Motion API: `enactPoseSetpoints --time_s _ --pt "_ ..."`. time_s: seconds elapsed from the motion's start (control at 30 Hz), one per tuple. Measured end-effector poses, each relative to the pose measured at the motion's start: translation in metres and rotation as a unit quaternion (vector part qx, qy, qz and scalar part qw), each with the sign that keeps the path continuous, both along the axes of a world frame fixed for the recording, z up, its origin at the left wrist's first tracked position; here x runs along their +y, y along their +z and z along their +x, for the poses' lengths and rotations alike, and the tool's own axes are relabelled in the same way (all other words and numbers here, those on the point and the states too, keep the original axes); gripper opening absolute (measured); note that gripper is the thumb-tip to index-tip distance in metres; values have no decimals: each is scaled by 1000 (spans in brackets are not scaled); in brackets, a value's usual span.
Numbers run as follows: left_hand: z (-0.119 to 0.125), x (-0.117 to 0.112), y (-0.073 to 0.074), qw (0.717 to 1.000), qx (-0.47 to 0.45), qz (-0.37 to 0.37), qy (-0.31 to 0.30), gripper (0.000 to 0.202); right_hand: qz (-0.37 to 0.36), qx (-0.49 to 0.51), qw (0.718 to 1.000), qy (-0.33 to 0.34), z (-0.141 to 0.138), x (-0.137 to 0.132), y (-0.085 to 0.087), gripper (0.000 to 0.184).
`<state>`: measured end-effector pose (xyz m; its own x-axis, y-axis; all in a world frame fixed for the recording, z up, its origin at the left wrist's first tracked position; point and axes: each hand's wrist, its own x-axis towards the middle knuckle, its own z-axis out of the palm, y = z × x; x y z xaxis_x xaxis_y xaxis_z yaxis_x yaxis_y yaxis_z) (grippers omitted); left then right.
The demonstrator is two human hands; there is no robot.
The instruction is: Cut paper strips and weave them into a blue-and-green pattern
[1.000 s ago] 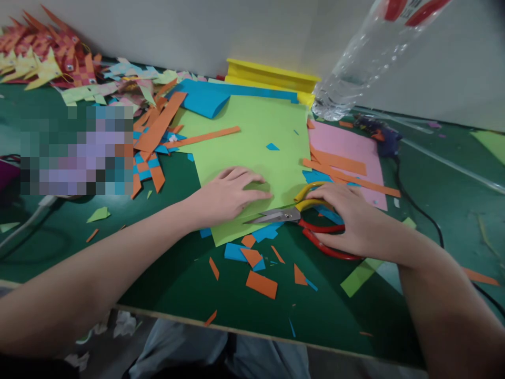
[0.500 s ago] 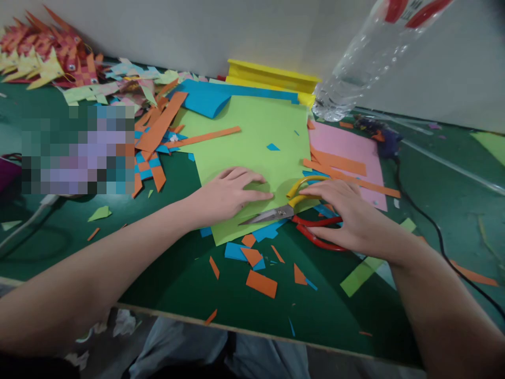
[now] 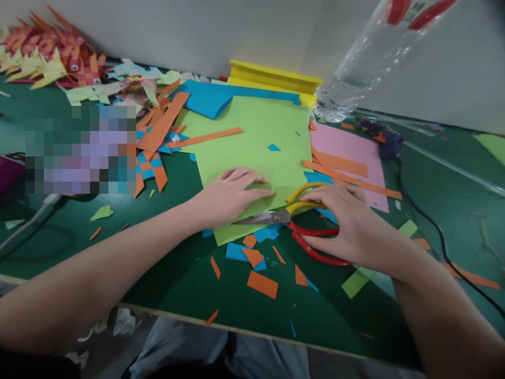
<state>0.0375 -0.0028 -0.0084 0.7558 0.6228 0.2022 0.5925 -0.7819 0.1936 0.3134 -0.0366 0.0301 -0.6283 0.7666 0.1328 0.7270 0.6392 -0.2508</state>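
Open left hand (image 3: 231,195) pressed flat on lime-green paper sheet (image 3: 252,142); right hand (image 3: 349,226) gripping handles of red-and-yellow scissors (image 3: 276,216), blades at sheet's near edge, on green desk (image 3: 177,284).

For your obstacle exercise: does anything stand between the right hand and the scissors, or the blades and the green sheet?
Nothing visible. The right hand holds the scissors by the handles; the blades lie at the green sheet's near edge.

Nothing legible is showing anywhere in this view. The plastic bottle (image 3: 355,68) is carrying a red-and-white label (image 3: 398,9) at the top edge, but its lettering is running out of frame and blurring, so I'm not reading any of it.
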Motion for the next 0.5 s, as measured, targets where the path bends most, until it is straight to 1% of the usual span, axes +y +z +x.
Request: enactPoseSetpoints --time_s 0.1,0.23,0.3,0.4,0.5 --pt "-1 1 4 1000 -16 -1 -1 34 -6 -2 1000 3 -1 -1 -1 36" --pt "-9 3 9 999 -15 -10 -36 33 2 -10 1000 14 2 0 -4 37" --pt "-13 4 10 999 10 -31 -35 39 7 -13 1000 19 3 1 -4 36" --pt "-17 3 9 998 42 -39 -22 58 15 -13 1000 21 5 1 -6 36" --pt "-16 3 8 998 55 -36 -14 65 16 -8 1000 19 6 2 -8 37"
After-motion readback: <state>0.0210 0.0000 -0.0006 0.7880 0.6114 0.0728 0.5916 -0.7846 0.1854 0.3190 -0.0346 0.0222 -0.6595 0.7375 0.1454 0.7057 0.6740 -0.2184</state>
